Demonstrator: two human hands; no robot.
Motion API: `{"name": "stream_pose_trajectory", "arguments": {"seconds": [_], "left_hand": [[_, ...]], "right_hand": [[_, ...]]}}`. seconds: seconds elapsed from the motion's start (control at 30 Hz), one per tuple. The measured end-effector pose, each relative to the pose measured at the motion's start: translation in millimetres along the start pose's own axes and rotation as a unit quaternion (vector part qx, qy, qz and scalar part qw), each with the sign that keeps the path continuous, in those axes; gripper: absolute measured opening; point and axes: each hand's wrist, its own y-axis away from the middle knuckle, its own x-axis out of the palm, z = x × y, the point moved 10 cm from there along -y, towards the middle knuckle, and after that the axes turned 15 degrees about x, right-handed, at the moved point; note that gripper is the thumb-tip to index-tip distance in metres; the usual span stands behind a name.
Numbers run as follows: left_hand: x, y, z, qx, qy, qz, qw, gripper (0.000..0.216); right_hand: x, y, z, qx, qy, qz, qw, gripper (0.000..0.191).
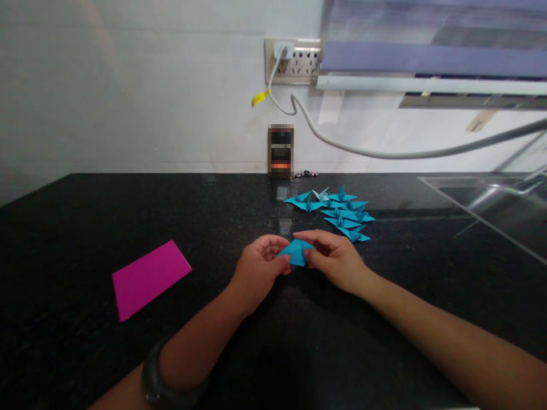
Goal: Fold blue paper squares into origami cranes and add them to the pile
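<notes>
A small piece of folded blue paper (297, 250) is held between my two hands, just above the dark counter. My left hand (262, 267) pinches its left side, thumb in front and fingers behind. On the right side, my right hand (335, 256) grips the paper with thumb and forefinger. Beyond my right hand stands a cluster of blue paper cranes (342, 215), with one paler crane (321, 195) at the back.
A bright pink stack of paper (151, 279) lies at the left on the black counter (77, 228). By the wall leans a pixelated phone-like object (281, 149) with a beaded string (305, 173). A white cable (363, 151) hangs from the socket (297, 61). A sink edge (478, 216) is at right.
</notes>
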Motion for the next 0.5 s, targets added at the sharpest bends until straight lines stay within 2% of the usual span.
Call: {"name": "stream_pose_trajectory", "arguments": {"seconds": [0.1,0.23,0.33,0.43,0.5], "left_hand": [[-7.9,-1.3,-3.9,0.014,0.005,-0.039,0.999,0.023],[-12.0,-2.4,-6.2,0.031,0.011,-0.053,0.998,0.023],[-8.0,-1.3,-4.9,0.032,0.015,-0.034,0.999,0.027],[6.7,0.9,-3.6,0.026,0.038,0.029,0.999,0.032],[10.8,2.1,-2.6,0.020,0.037,0.049,0.998,0.029]], "right_hand": [[0.5,-0.6,-4.9,0.028,0.009,-0.009,1.000,0.018],[4.7,0.4,-11.1,0.064,0.002,-0.009,0.998,0.019],[5.8,2.3,-12.5,0.076,-0.017,-0.020,0.997,0.021],[3.1,4.5,-11.0,0.070,-0.053,-0.040,0.995,0.025],[1.7,5.6,-11.2,0.068,-0.069,-0.046,0.994,0.028]]}}
